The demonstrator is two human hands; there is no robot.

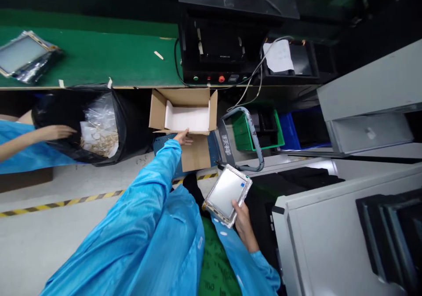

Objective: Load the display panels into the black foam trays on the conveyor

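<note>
My left hand [183, 138] is at the front edge of an opened cardboard box [158, 113], its visible fingers stretched out and apart. White foam lining [189, 118] shows inside the box, and a cardboard flap [195, 154] hangs down below the hand. In my right hand [242, 217] is a flat display panel [226, 192] with a pale screen, a silvery border and a small blue sticker. It is tilted, with my thumb on its face and the other fingers hidden beneath. The box rests on a blue trolley [214, 144] with a grey handle.
Wrapped panels [26, 56] lie on the green bench [108, 58]. At left, another person's hand [57, 132] reaches over a black bag [127, 124] of waste. A black machine [216, 63] with cables, a green crate [242, 131], a blue crate [290, 131] and a grey cabinet [329, 225] stand around.
</note>
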